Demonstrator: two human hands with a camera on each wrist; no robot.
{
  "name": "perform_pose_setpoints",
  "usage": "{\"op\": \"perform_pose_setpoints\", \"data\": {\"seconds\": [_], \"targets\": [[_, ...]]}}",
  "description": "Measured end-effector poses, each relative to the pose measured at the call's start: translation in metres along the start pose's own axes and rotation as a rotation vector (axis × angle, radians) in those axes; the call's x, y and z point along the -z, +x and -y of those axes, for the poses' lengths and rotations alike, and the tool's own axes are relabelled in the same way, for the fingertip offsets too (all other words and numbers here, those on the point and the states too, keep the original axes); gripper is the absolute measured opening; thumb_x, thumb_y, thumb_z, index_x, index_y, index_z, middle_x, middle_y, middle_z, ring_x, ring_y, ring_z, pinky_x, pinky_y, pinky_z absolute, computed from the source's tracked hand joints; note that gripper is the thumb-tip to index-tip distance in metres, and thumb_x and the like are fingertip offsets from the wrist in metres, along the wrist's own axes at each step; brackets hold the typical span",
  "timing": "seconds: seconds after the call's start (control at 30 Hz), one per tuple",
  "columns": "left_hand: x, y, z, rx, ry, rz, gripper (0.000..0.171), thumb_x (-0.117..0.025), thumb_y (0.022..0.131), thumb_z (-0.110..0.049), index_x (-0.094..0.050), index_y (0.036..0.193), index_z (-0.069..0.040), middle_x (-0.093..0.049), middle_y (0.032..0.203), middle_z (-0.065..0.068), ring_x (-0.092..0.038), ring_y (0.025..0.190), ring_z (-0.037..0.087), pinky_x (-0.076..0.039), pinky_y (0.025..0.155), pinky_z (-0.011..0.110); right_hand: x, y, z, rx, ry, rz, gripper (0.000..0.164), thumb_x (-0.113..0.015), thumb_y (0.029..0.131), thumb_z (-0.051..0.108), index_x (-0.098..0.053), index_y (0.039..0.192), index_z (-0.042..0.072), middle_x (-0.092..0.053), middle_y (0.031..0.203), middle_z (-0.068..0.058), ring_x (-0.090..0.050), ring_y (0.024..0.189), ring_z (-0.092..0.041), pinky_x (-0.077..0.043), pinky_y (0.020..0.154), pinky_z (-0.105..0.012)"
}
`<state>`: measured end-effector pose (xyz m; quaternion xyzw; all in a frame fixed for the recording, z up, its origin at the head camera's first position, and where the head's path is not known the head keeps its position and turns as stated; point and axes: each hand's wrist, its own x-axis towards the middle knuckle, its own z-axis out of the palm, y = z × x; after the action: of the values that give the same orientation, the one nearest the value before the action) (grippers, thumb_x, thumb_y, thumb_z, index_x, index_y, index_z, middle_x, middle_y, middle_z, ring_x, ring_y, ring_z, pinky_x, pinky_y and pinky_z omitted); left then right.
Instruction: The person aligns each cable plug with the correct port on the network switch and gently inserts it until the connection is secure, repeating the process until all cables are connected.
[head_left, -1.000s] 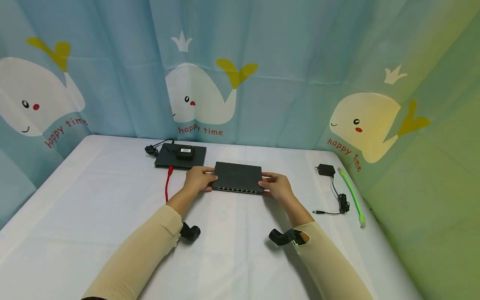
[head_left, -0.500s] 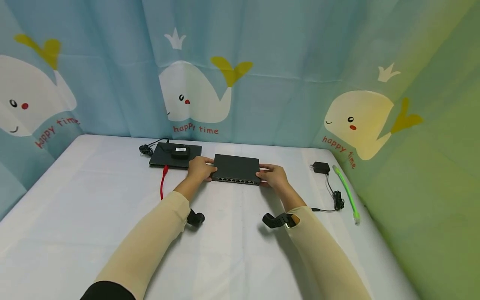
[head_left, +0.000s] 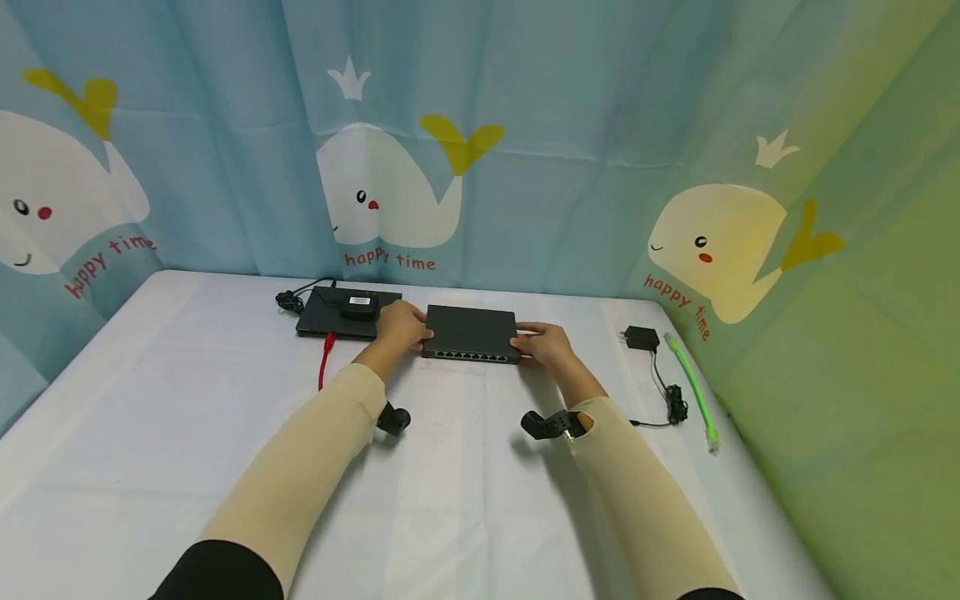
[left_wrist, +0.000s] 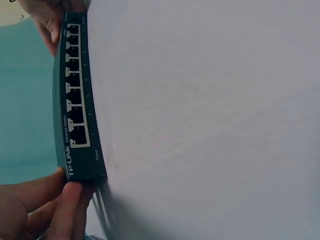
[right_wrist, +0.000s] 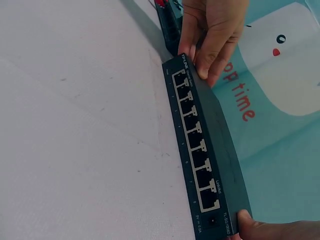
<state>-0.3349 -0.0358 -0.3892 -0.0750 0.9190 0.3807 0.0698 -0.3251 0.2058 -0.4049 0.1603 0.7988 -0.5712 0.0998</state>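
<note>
A black network switch (head_left: pixel 471 330) lies flat on the white table (head_left: pixel 187 400), its row of ports (right_wrist: pixel 196 145) facing me. My left hand (head_left: pixel 403 327) grips its left end, thumb on the front corner (left_wrist: pixel 67 207). My right hand (head_left: pixel 543 344) grips the right end, fingers curled over the top edge (right_wrist: pixel 252 229). The left wrist view shows the switch (left_wrist: pixel 75 105) edge-on with the right hand (left_wrist: pixel 47 22) at its far end. In the right wrist view the left hand (right_wrist: pixel 212 35) holds the far end.
A second flat black device (head_left: pixel 330 312) with a power brick (head_left: pixel 358 304) on top sits just left of the switch, a red cable (head_left: pixel 324 367) hanging from it. At right lie a black power adapter (head_left: pixel 641 337) and a green cable (head_left: pixel 692 383). Curtains close the back and right.
Both hands have slid the switch away from me toward the back of the table, so it now sits level with the second black device. The grip is unchanged.
</note>
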Motion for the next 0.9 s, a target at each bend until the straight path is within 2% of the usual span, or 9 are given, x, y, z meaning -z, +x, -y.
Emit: {"op": "perform_pose_setpoints", "data": {"seconds": [0.17,0.3,0.43,0.67,0.9], "targets": [[0.002,0.008,-0.006,0.034,-0.002,0.032,0.033,-0.075,0.089,-0.014,-0.07,0.12,-0.008,-0.064,0.125,0.017,-0.054,0.047,0.003,-0.052,0.051,0.013,0.0,0.007,0.002,-0.007,0.012,-0.002,0.048,-0.067,0.094,0.007,-0.056,0.14,0.009,-0.06,0.135,-0.016,-0.065,0.092,-0.013,-0.06,0.073,-0.024],[0.005,0.017,-0.007,0.081,-0.079,0.09,0.035,-0.073,0.09,-0.009,-0.066,0.124,-0.006,-0.056,0.131,0.02,-0.054,0.047,0.004,-0.056,0.056,0.016,0.0,0.011,0.004,-0.013,0.021,0.005,0.048,-0.067,0.094,0.006,-0.056,0.14,0.009,-0.059,0.136,-0.016,-0.065,0.092,-0.013,-0.06,0.071,-0.023],[0.006,0.025,-0.006,0.117,-0.14,0.132,0.037,-0.071,0.09,-0.006,-0.064,0.126,-0.005,-0.051,0.135,0.022,-0.055,0.048,0.007,-0.056,0.054,0.016,0.0,0.013,0.006,-0.018,0.024,0.012,0.049,-0.068,0.093,0.006,-0.055,0.141,0.009,-0.058,0.137,-0.016,-0.066,0.094,-0.015,-0.06,0.07,-0.023],[0.007,0.027,-0.009,0.166,-0.191,0.14,0.04,-0.072,0.088,-0.002,-0.065,0.127,-0.006,-0.052,0.134,0.021,-0.064,0.062,0.014,-0.06,0.062,0.021,0.0,0.011,0.009,-0.043,-0.007,0.001,0.049,-0.068,0.094,0.009,-0.056,0.141,0.012,-0.061,0.133,-0.017,-0.066,0.103,-0.021,-0.06,0.084,-0.03],[0.008,0.027,-0.009,0.169,-0.18,0.152,0.041,-0.072,0.088,-0.002,-0.065,0.128,-0.006,-0.05,0.136,0.022,-0.057,0.052,0.009,-0.057,0.055,0.017,-0.001,0.015,0.008,-0.044,0.004,0.009,0.049,-0.066,0.094,0.007,-0.055,0.142,0.012,-0.059,0.134,-0.017,-0.065,0.111,-0.024,-0.06,0.087,-0.032]]}}
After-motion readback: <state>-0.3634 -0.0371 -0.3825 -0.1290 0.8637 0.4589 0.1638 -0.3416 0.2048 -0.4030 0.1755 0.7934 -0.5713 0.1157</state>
